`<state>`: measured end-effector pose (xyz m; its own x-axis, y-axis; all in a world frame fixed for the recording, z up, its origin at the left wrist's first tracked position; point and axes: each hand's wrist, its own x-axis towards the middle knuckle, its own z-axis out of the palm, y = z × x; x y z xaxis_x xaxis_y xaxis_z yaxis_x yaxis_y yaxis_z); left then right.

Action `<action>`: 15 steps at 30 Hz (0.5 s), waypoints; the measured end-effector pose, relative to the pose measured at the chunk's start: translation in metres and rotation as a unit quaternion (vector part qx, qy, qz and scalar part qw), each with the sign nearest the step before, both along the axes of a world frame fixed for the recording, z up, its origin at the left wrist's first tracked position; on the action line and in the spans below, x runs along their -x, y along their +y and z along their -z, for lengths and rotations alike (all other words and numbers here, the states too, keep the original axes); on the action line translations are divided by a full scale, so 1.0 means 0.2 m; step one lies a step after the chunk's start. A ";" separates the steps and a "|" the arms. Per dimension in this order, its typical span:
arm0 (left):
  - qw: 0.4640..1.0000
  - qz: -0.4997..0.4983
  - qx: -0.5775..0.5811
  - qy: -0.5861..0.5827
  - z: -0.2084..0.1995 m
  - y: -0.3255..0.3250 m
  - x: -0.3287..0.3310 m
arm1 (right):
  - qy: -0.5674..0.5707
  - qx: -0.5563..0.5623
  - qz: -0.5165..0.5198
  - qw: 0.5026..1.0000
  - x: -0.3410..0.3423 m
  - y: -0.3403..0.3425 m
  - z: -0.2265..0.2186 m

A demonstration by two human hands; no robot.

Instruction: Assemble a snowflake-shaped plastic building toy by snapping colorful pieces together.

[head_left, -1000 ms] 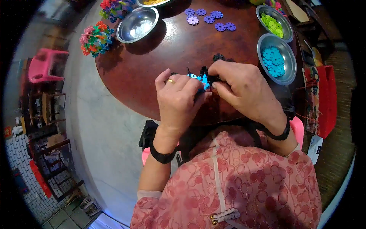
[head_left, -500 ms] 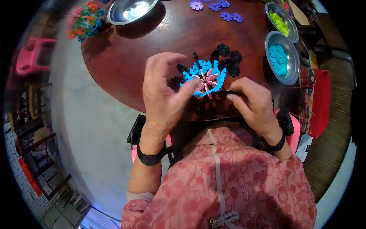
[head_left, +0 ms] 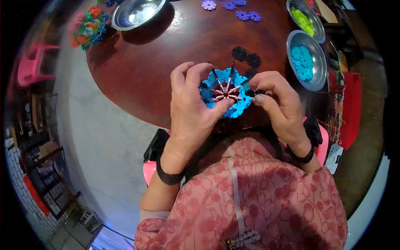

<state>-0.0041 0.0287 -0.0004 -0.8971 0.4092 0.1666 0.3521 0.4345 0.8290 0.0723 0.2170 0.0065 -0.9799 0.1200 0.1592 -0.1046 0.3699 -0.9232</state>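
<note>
My left hand grips the left side of a round assembly of blue notched plastic discs, its thumb across the front and its fingers behind. Pink pieces radiate like spokes in the middle of the ring. Black discs stick out from its far edge. In my right hand a black notched disc is pinched between thumb and fingers, at the ring's right edge; whether it is slotted in I cannot tell. Just beyond lie loose black discs on the table, partly hidden by my right hand.
On the dark wooden table are an empty-looking metal bowl, a bowl of blue discs and a bowl of green discs. Purple discs lie at the far side. A multicoloured disc assembly stands far left.
The ring has turned to face up more and its pink centre shows fully. My left hand has closed onto its side. My right hand has brought the black disc to the ring's edge.
</note>
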 end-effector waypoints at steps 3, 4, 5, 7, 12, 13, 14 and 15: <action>0.998 -0.012 -0.012 -0.058 -0.02 0.03 -0.03 | -0.041 0.009 0.011 0.999 0.00 0.02 0.02; 0.998 -0.005 -0.009 -0.057 -0.04 0.03 -0.03 | -0.068 0.005 0.018 0.997 0.00 0.04 0.03; 0.997 -0.004 0.004 -0.078 -0.06 0.02 -0.04 | -0.072 0.042 0.023 0.996 0.01 0.05 0.06; 0.995 0.015 0.064 -0.073 -0.13 0.01 -0.05 | -0.056 0.055 0.030 0.996 0.02 0.08 0.11; 0.995 0.031 0.095 -0.023 -0.14 -0.01 -0.04 | -0.071 0.072 0.043 0.994 0.00 0.15 0.10; 0.992 0.040 0.110 0.057 -0.13 -0.01 -0.02 | -0.091 0.104 0.050 0.989 0.00 0.15 0.08; 0.992 0.039 0.111 0.055 -0.13 0.00 0.00 | -0.093 0.104 0.049 0.989 -0.01 0.16 0.07; 0.992 0.061 0.084 0.067 -0.14 0.02 0.03 | -0.084 0.048 0.043 0.994 -0.02 0.18 0.06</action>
<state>-0.0107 0.0319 0.0276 -0.8139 0.5454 0.2004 0.5123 0.5107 0.6905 0.0765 0.2532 -0.0058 -0.9773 0.2106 -0.0226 0.0823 0.2796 -0.9566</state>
